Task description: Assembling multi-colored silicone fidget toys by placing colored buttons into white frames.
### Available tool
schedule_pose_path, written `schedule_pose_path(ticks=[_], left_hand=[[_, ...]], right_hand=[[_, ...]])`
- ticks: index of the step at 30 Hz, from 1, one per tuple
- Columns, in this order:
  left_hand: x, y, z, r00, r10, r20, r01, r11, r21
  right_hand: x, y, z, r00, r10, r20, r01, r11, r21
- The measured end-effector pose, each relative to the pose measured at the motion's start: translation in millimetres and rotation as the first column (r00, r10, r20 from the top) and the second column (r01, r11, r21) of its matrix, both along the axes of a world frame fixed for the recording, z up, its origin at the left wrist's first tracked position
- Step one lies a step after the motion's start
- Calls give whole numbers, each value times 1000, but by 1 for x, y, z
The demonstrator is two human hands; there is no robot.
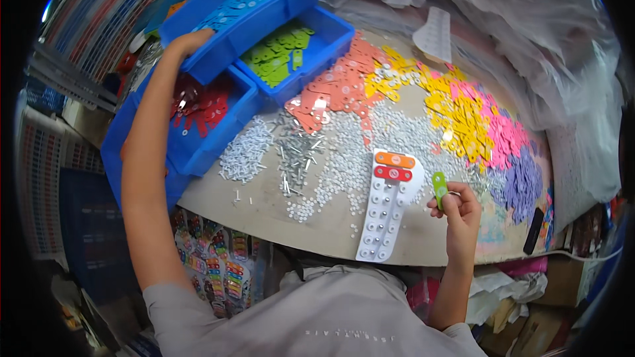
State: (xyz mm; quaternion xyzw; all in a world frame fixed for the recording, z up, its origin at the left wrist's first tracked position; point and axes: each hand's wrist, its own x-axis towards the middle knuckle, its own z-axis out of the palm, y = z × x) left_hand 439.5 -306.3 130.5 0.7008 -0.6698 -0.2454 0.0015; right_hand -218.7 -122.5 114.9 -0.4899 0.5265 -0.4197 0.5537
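My right hand pinches a small green plastic strip with rounded ends and holes between thumb and fingers, above the table just right of a white plastic holder. Across the holder's far end lie an orange strip and a red strip. Nearer rows show paired round posts and small metal pins. My left hand reaches far left to the near corner of the upper blue bin, beside its blue strips. Its fingertips are hidden, so any hold is unclear.
Lower blue bins hold green strips and dark red strips. Loose piles of coral, yellow, pink and purple strips cover the table, with white rivets, metal pins and white discs.
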Motion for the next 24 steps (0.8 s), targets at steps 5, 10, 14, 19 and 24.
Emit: schedule_pose_path(ticks=[5, 10, 14, 19, 24], left_hand=[[7, 4, -2, 981, 195, 8, -195, 981, 25], [33, -5, -15, 900, 432, -59, -432, 902, 5], [29, -2, -17, 794, 592, -142, -598, 801, -6], [35, 5, -13, 870, 371, -323, -315, 925, 214], [12, 6, 11, 956, 293, 32, -294, 956, 17]], right_hand=[[2, 7, -3, 996, 82, 41, -81, 996, -25], [10, 11, -5, 993, 115, -32, -117, 988, -98], [13, 12, -9, 991, 131, -13, -132, 989, -69], [14, 22, -7, 987, 145, -68, -149, 986, -67], [9, 30, -12, 972, 113, -205, -132, 988, -81]])
